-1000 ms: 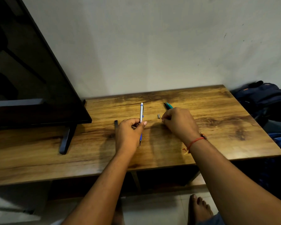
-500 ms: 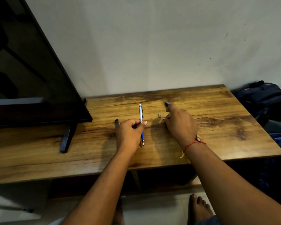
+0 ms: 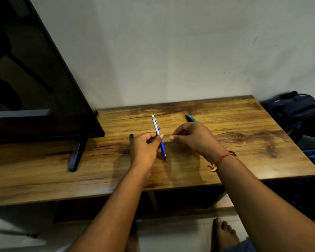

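Your left hand (image 3: 145, 148) is gripping the blue-and-white pen (image 3: 157, 132) mid-barrel, just above the desk (image 3: 244, 142), tip toward you. Your right hand (image 3: 193, 137) is pinching its fingertips (image 3: 171, 137) together beside it; I cannot tell around what. Anything tiny there is risking slipping out and rolling off the desk.

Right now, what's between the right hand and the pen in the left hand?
Nothing: only a narrow strip of bare table separates the right hand from the pen the left hand grips, seen in the head view.
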